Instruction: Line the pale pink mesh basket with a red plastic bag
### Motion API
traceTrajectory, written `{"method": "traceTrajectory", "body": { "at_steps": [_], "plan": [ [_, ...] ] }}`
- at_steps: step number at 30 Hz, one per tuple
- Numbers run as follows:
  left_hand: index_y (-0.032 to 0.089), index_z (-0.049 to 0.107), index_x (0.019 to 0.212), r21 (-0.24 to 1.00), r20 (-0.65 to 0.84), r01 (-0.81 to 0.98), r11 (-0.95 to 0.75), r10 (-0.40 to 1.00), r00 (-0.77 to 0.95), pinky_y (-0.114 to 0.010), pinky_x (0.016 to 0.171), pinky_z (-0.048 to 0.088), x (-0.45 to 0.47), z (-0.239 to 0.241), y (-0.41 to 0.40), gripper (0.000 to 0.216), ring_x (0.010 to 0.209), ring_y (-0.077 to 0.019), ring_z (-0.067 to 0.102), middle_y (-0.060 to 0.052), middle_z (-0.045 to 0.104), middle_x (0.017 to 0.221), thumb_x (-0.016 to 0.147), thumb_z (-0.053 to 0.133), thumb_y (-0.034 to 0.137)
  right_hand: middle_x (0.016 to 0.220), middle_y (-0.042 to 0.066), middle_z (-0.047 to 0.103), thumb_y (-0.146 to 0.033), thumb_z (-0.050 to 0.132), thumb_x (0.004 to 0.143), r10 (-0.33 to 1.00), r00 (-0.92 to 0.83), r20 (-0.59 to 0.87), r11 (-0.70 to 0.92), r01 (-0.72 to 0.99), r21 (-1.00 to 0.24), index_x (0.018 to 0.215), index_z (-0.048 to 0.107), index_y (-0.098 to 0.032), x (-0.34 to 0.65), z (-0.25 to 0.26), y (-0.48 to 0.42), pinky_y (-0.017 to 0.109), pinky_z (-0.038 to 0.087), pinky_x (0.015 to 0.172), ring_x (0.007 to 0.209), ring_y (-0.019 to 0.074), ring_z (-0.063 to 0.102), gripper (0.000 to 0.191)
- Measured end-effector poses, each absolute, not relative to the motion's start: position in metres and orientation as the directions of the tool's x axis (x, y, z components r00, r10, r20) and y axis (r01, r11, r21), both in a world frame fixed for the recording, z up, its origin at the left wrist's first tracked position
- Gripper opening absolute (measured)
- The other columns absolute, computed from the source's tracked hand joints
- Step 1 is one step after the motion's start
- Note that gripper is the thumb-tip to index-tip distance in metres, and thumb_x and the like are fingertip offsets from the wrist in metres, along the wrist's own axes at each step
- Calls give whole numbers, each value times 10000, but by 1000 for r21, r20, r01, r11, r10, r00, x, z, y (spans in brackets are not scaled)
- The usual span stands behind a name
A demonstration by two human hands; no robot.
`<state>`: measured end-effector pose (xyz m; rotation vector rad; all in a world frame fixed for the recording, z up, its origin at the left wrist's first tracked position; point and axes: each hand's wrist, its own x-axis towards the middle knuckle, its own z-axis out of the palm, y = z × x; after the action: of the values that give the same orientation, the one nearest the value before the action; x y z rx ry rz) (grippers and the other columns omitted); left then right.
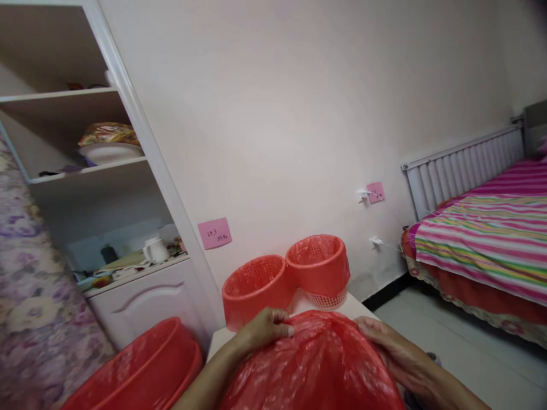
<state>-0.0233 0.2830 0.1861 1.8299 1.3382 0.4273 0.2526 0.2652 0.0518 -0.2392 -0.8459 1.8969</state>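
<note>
Head view is looking down over both hands at a small white table. Far to the left of the left grip, a flowered curtain is hanging beside a white cupboard, whose shelves are carrying a white dish and, lower down, a white jug. Below and left of the left grip, a large red basin is sitting at the bottom edge of the picture.

The left hand is pinching the near top edge of a red plastic bag, its grip clenched on a fold of the film with thumb and fingers pressed together. The bag is bulging up between the two hands, in the near middle of the picture, and is hiding whatever it is covering.

Just beyond the left grip, two small baskets are standing on the table, touching each other: the left basket and the right basket, each lined with a red bag folded over its rim. On the wall above them, a pink note is sticking.

The right hand is lying along the right side of the bag, fingers spread flat against the film, touching it; I cannot tell whether this grip is closing on any of it.

Far to the right of the right grip, a bed with a striped cover is standing against the wall, a white rail at its head.
</note>
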Motion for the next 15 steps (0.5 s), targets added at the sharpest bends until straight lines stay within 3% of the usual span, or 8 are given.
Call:
{"method": "traceTrajectory", "body": {
  "at_steps": [6, 12, 15],
  "plan": [
    [192, 487, 565, 694, -89, 690, -204, 927, 363, -270, 544, 202, -42, 179, 302, 472, 565, -102, 323, 74, 392, 546, 583, 724, 600, 678, -4, 663, -172, 717, 808, 861, -479, 170, -271, -716, -644, 778, 676, -136, 255, 48, 267, 183, 430, 587, 580, 61, 579, 63],
    [203, 470, 623, 681, 92, 673, -289, 945, 313, -277, 641, 272, -49, 164, 313, 439, 711, -143, 388, 36, 446, 698, 606, 667, 595, 653, -7, 659, -223, 711, 806, 895, -417, 157, -246, -755, -607, 732, 668, -156, 242, 46, 269, 198, 431, 572, 563, 74, 563, 108],
    [220, 409, 613, 697, 98, 666, -267, 955, 280, -282, 606, 237, -49, 159, 317, 439, 639, -119, 326, 58, 382, 639, 673, 602, 611, 655, -26, 654, -239, 709, 794, 906, -397, 147, -237, -763, -601, 698, 665, -197, 236, 51, 264, 228, 469, 625, 594, 89, 572, 114]
  ]
}}
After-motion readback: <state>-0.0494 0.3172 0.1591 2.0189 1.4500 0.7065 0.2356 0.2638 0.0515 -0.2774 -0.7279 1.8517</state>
